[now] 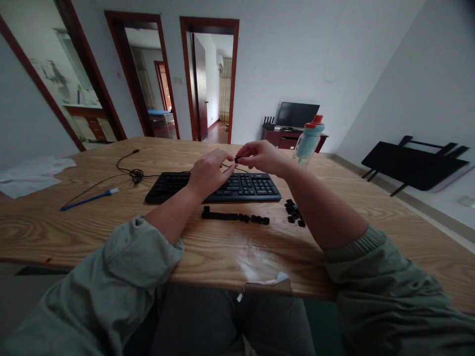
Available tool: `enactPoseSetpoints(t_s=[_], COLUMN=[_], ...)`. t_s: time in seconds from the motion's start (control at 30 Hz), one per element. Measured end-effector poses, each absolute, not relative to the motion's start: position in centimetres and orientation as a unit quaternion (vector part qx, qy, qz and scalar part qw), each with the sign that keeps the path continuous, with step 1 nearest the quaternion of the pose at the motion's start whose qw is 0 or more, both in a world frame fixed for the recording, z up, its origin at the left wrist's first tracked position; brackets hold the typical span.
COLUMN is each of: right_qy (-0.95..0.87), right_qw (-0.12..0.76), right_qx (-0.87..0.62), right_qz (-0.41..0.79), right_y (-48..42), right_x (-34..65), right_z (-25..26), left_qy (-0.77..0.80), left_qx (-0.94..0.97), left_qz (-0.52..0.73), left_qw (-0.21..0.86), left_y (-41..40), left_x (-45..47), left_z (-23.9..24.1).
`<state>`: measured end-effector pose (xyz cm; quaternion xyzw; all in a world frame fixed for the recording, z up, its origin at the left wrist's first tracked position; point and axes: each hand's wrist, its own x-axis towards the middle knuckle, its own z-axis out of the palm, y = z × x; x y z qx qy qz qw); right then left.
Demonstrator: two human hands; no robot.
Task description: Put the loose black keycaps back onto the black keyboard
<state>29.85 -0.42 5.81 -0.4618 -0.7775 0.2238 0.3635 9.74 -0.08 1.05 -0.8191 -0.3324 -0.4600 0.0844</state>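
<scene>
A black keyboard lies on the wooden table in front of me. My left hand hovers over its middle with fingers curled, fingertips meeting my right hand. My right hand is above the keyboard's back edge and pinches a small black keycap between thumb and fingers. A row of removed black keycaps lies in front of the keyboard. A small pile of keycaps sits to the right, partly behind my right forearm.
The keyboard's cable coils at the left. A blue brush-like tool lies at the left front. White paper is at the far left. A teal bottle with a red cap stands behind my right hand.
</scene>
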Motion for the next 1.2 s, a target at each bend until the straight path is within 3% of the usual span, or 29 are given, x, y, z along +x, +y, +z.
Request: enactPoseSetpoints(t_s=[0.23, 0.4, 0.77, 1.2], right_qy=[-0.657, -0.623, -0.582, -0.582], right_qw=[0.235, 0.173, 0.217, 0.196], right_qx=[-0.683, -0.712, -0.693, -0.709], right_qz=[0.217, 0.275, 0.366, 0.347], right_y=[2.9, 4.9, 5.6, 5.1], right_x=[38.1, 41.5, 42.0, 41.2], right_z=[2.4, -0.3, -2.2, -2.0], left_qy=[-0.400, -0.426, -0.439, -0.428], left_qx=[-0.787, -0.793, -0.794, -0.798], left_qz=[-0.467, -0.434, -0.421, -0.423], left_qw=[0.047, 0.016, 0.001, 0.004], left_y=[1.5, 2.5, 2.6, 2.8], left_x=[6.7, 5.8, 5.9, 5.9], left_z=[1.0, 0.4, 0.2, 0.0])
